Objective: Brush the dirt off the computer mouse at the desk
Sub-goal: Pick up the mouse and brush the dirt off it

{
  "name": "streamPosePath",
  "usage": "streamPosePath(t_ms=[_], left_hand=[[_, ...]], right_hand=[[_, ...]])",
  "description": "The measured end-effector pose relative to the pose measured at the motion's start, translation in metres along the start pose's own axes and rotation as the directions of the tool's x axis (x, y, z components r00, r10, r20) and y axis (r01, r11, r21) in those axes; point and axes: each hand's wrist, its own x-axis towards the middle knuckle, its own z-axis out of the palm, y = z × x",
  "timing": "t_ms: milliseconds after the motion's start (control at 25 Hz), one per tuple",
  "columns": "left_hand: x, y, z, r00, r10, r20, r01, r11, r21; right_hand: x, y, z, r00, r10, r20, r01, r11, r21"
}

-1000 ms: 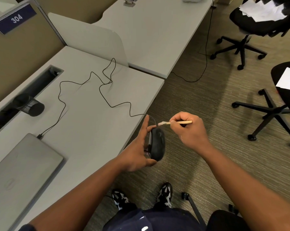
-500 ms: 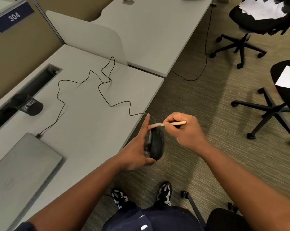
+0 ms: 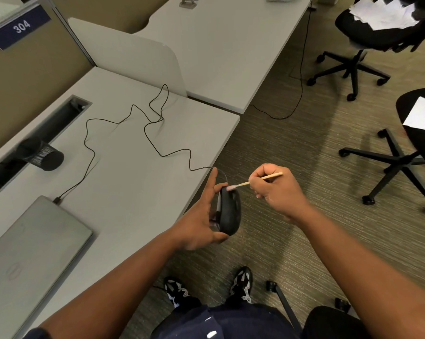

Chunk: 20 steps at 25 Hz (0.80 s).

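Just below the centre of the frame, off the desk's [image 3: 123, 182] near edge and over the carpet, the left hand [image 3: 198, 223] holds the black computer mouse [image 3: 229, 212] on its side, thumb under the lower end and fingers along the far flank, with the index finger raised straight. The right hand [image 3: 272, 192] pinches a thin wooden-handled brush [image 3: 255, 180] in curled fingers; its pale bristle tip touches the upper end of the mouse, near where the cable [image 3: 143, 128] leaves it (the exact seam being worked is too small to tell). The cable loops back across the desk toward the closed laptop [image 3: 28, 250] at lower left. Judged from this, the brushing step is in hand and not plainly finished. The next move probably calls for short, light strokes away from the body of the mouse, with the left hand turning it to present unbrushed surfaces while leaving slack in the cable.
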Motion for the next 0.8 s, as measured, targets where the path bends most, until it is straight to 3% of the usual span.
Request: streamPosePath(t_ms=[120, 280, 360, 600, 800], left_hand=[[0.0004, -0.0003, 0.0006, 1.000, 0.003, 0.002, -0.003, 1.000, -0.009], [0.0021, -0.0007, 0.0002, 1.000, 0.010, -0.004, -0.010, 1.000, 0.001], [0.0032, -0.0008, 0.0000, 1.000, 0.008, -0.005, -0.008, 1.000, 0.007], [0.0044, -0.0043, 0.0000, 1.000, 0.003, 0.004, -0.003, 1.000, 0.031], [0.0044, -0.0052, -0.0015, 1.000, -0.013, -0.007, 0.013, 1.000, 0.026]], right_hand=[[-0.0010, 0.0005, -0.0005, 0.997, -0.052, -0.062, 0.050, 0.998, -0.030], [-0.0017, -0.0029, 0.0006, 0.998, -0.006, 0.066, -0.006, 0.983, 0.182], [-0.0015, -0.0015, 0.0023, 0.994, -0.009, 0.111, -0.006, 0.990, 0.140], [0.0013, 0.0018, 0.0034, 0.992, -0.119, 0.043, 0.124, 0.979, -0.160], [-0.0019, -0.0003, 0.0067, 0.995, -0.100, 0.020, 0.101, 0.991, -0.088]])
